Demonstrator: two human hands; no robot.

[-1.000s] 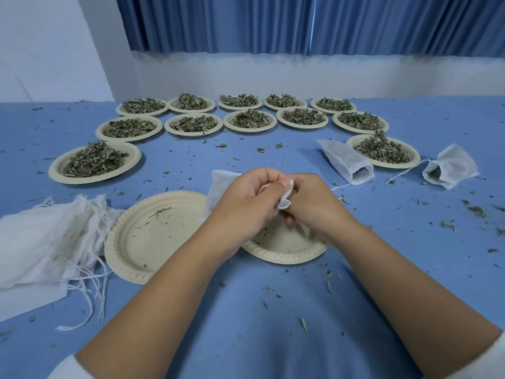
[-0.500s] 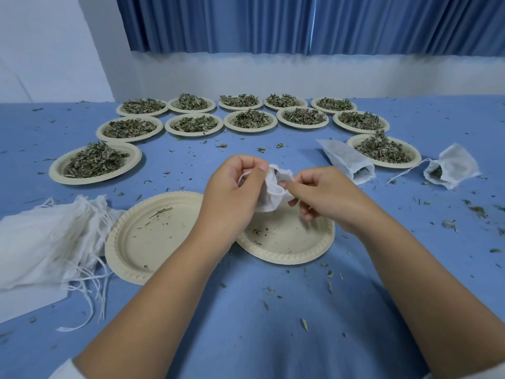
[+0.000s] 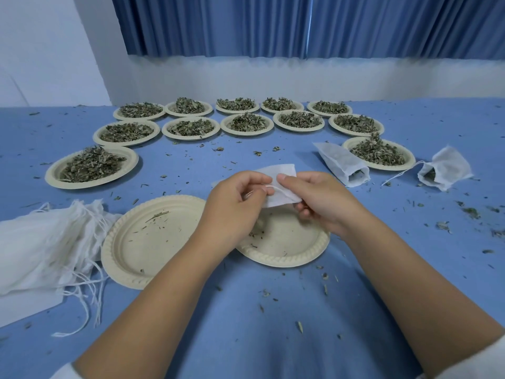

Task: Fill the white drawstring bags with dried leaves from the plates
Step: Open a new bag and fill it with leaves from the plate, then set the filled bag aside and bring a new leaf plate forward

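White drawstring bag point(image 3: 284, 173) over littered plate point(image 3: 295, 242), leaf-heaped plates point(image 3: 246, 134) beyond.

Both forearms are stretched forward and angled inward, so that the hands are brought close together, fingertips almost met. The left hand point(image 3: 235, 203) is curled, thumb and forefinger pinched on the white drawstring bag point(image 3: 281, 173) at the edge nearest it. The right hand point(image 3: 319, 198) is closed on the same bag — thumb laid on top, fingers curled beneath.
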